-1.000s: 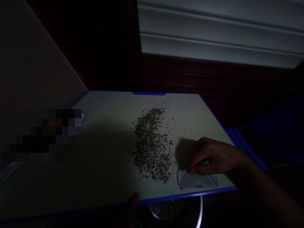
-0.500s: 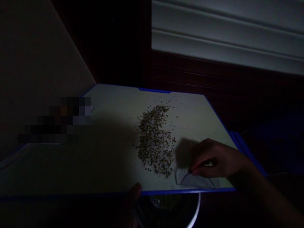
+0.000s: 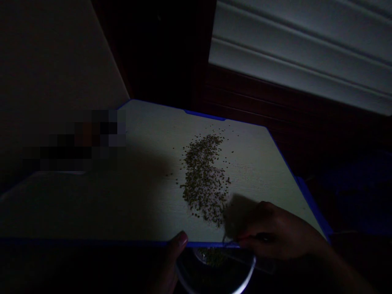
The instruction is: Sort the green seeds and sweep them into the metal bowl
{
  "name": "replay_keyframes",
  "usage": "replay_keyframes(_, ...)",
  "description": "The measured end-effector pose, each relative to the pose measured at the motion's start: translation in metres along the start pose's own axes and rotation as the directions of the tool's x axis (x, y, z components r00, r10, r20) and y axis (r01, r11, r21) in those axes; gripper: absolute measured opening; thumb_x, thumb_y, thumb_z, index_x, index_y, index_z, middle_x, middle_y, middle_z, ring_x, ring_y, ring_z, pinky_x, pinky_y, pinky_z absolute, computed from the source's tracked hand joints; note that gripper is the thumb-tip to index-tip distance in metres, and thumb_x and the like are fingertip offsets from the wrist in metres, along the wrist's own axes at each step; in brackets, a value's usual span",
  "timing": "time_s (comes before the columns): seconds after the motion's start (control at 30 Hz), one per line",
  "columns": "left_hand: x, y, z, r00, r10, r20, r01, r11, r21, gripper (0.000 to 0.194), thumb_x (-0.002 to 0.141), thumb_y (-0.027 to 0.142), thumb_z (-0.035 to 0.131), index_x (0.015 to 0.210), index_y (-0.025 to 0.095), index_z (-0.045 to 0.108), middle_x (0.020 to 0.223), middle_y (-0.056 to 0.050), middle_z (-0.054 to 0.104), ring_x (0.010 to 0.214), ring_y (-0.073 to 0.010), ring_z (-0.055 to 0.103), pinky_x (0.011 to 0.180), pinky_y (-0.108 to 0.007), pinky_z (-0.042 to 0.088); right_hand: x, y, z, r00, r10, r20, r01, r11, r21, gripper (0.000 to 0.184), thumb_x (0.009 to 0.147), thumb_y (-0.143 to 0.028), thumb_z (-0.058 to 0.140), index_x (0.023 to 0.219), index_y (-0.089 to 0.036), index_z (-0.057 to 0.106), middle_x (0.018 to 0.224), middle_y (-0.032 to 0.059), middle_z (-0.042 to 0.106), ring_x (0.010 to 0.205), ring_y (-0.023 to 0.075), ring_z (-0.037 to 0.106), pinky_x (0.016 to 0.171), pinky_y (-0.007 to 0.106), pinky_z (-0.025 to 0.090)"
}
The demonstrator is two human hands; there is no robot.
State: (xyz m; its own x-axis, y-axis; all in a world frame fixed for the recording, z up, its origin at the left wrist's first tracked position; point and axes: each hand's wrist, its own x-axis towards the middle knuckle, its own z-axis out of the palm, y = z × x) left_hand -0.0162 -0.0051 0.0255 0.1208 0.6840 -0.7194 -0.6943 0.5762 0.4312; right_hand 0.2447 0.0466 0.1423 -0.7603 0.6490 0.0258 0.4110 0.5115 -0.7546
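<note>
A curved heap of small greenish-brown seeds or grains (image 3: 202, 179) lies spread over the middle of a pale blue-edged tabletop (image 3: 147, 122). My right hand (image 3: 275, 230) is closed in a pinch at the near edge, on a clear plastic piece like a protractor (image 3: 263, 264), which is dim and partly hidden and reaches over the edge. Beneath it a round shiny bowl (image 3: 245, 281) holds more of the green grains (image 3: 216, 256). My left hand (image 3: 176, 249) grips the near edge beside the bowl, thumb on top; its other fingers are hidden.
A pixelated dark patch (image 3: 82, 143) covers the left part of the tabletop. Pale horizontal panels (image 3: 290, 53) and dark wood stand behind. A dark blue shape (image 3: 355, 188) is on the right. The room is very dim.
My right hand has moved towards me with the clear plastic piece, from on the tabletop to over its near edge above the bowl. My left thumb stays at the edge. The view has tilted slightly.
</note>
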Motion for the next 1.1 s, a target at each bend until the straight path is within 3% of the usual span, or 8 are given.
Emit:
replay_keyframes(0.1,0.003,-0.001,0.001,0.999,-0.053,0.001,0.053,0.997,-0.048,0.065,0.07,0.034,0.088,0.13,0.022,0.068,0.132,-0.008,0.073,0.135,-0.0335,0.056,0.114,-0.044,0.044,0.0,0.005,0.003,0.997,0.013,-0.07,-0.014,1.0,-0.006,0.014,0.092,-0.022,0.066,0.083,-0.014,0.074,0.067,0.0027,0.07,0.058,0.0096,0.06,0.055,0.023,0.042)
replay_keyframes(0.23,0.003,0.0,0.005,0.996,-0.088,0.0,0.088,0.993,-0.08,0.067,0.07,0.034,0.088,0.131,0.016,0.067,0.127,-0.011,0.074,0.133,-0.0367,0.056,0.114,-0.05,0.044,0.0,0.009,0.0,0.992,0.032,-0.123,-0.036,0.999,-0.027,0.015,0.093,-0.025,0.067,0.086,-0.015,0.075,0.068,0.0021,0.071,0.058,0.0087,0.06,0.055,0.022,0.041)
replay_keyframes(0.4,0.006,-0.003,0.001,0.997,-0.066,0.051,0.07,0.993,-0.097,0.064,0.076,0.034,0.084,0.135,0.019,0.065,0.128,-0.01,0.074,0.133,-0.0355,0.057,0.116,-0.052,0.04,-0.003,0.02,-0.009,0.975,0.046,-0.218,-0.07,0.992,-0.104,0.017,0.094,-0.028,0.068,0.085,-0.015,0.075,0.062,-0.001,0.063,0.054,0.008,0.055,0.052,0.021,0.039)
replay_keyframes(0.53,0.009,-0.006,-0.002,0.997,-0.044,0.064,0.048,0.997,-0.058,0.064,0.076,0.038,0.083,0.134,0.018,0.066,0.127,-0.011,0.074,0.134,-0.0366,0.055,0.116,-0.053,0.039,-0.007,0.03,-0.02,0.966,0.092,-0.241,-0.124,0.985,-0.122,0.023,0.096,-0.032,0.066,0.083,-0.015,0.075,0.059,-0.0024,0.058,0.051,0.0083,0.05,0.05,0.022,0.037)
replay_keyframes(0.63,0.009,-0.006,-0.001,1.0,-0.005,0.029,0.006,0.999,-0.04,0.067,0.075,0.035,0.084,0.137,0.019,0.064,0.13,-0.007,0.074,0.137,-0.032,0.053,0.118,-0.045,0.038,-0.01,0.033,-0.031,0.956,0.15,-0.25,-0.185,0.975,-0.124,0.03,0.098,-0.035,0.064,0.078,-0.015,0.074,0.056,-0.0035,0.055,0.049,0.008,0.046,0.049,0.022,0.035)
replay_keyframes(0.73,0.009,-0.005,-0.001,0.999,-0.011,0.032,0.013,0.999,-0.043,0.07,0.079,0.03,0.081,0.144,0.021,0.057,0.136,-0.005,0.07,0.138,-0.0276,0.052,0.119,-0.039,0.037,-0.013,0.038,-0.044,0.957,0.196,-0.213,-0.228,0.964,-0.139,0.03,0.099,-0.037,0.063,0.086,-0.014,0.076,0.062,-0.0007,0.062,0.055,0.0092,0.051,0.053,0.022,0.039)
replay_keyframes(0.8,0.009,-0.004,0.0,0.997,-0.057,0.052,0.06,0.997,-0.052,0.073,0.079,0.03,0.08,0.146,0.019,0.054,0.137,-0.007,0.069,0.139,-0.0291,0.051,0.118,-0.042,0.038,-0.014,0.045,-0.054,0.956,0.224,-0.189,-0.251,0.958,-0.135,0.031,0.099,-0.038,0.062,0.092,-0.013,0.078,0.068,0.0024,0.068,0.057,0.0104,0.055,0.054,0.023,0.041)
replay_keyframes(1.1,-0.009,0.011,0.018,0.993,-0.051,-0.107,0.063,0.992,0.113,0.049,0.071,0.031,0.083,0.119,0.025,0.073,0.124,-0.008,0.077,0.142,-0.0344,0.046,0.121,-0.054,0.026,-0.001,0.067,-0.099,0.923,0.278,-0.267,-0.322,0.936,-0.139,0.032,0.096,-0.038,0.061,0.091,-0.011,0.078,0.072,0.0021,0.071,0.059,0.0106,0.058,0.055,0.022,0.046)
